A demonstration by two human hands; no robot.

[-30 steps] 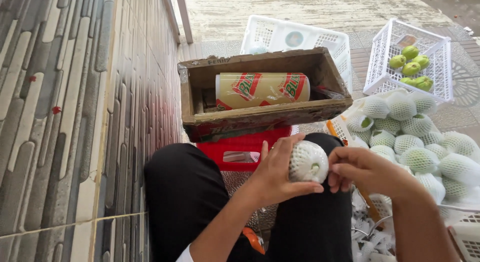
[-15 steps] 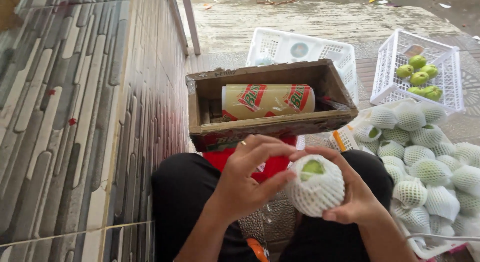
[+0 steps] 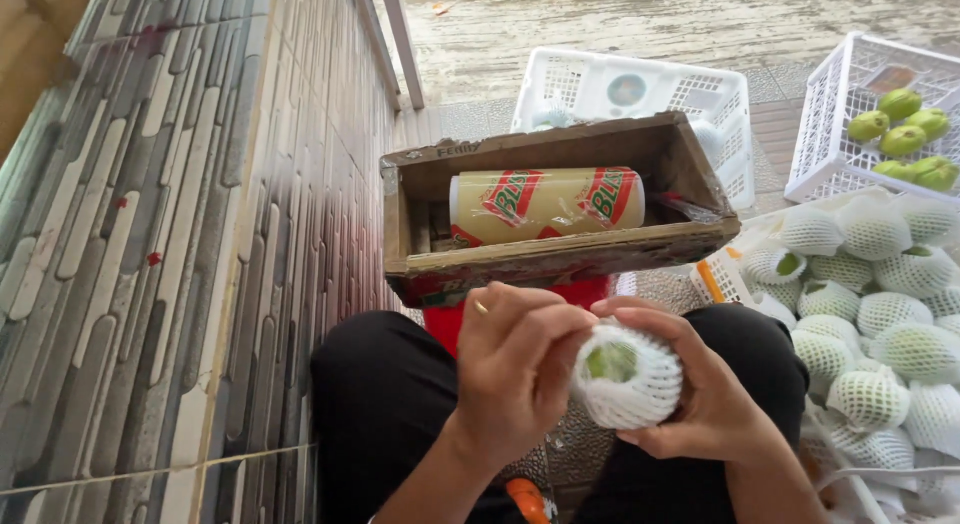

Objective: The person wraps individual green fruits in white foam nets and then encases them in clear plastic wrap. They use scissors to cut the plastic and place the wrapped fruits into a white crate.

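Note:
A green fruit wrapped in a white foam net sleeve (image 3: 628,376) sits between both my hands over my lap. My left hand (image 3: 515,369) grips its left side, fingers curled on the net, a ring on one finger. Cupping it from the right and below is my right hand (image 3: 700,394). The green skin shows through the sleeve's open end. Just beyond my hands stands a worn wooden box (image 3: 560,254) holding a roll of clear wrap with red and green print (image 3: 545,204).
A pile of net-wrapped fruit (image 3: 870,304) lies at right. A white plastic basket with bare green fruit (image 3: 905,134) stands at far right, another white basket (image 3: 630,89) behind the box. A red container (image 3: 450,319) sits under the box. A tiled wall (image 3: 180,234) fills the left.
My hands turned the wrapped fruit so its open end faces up, and both hands closed around it. The view shifted slightly.

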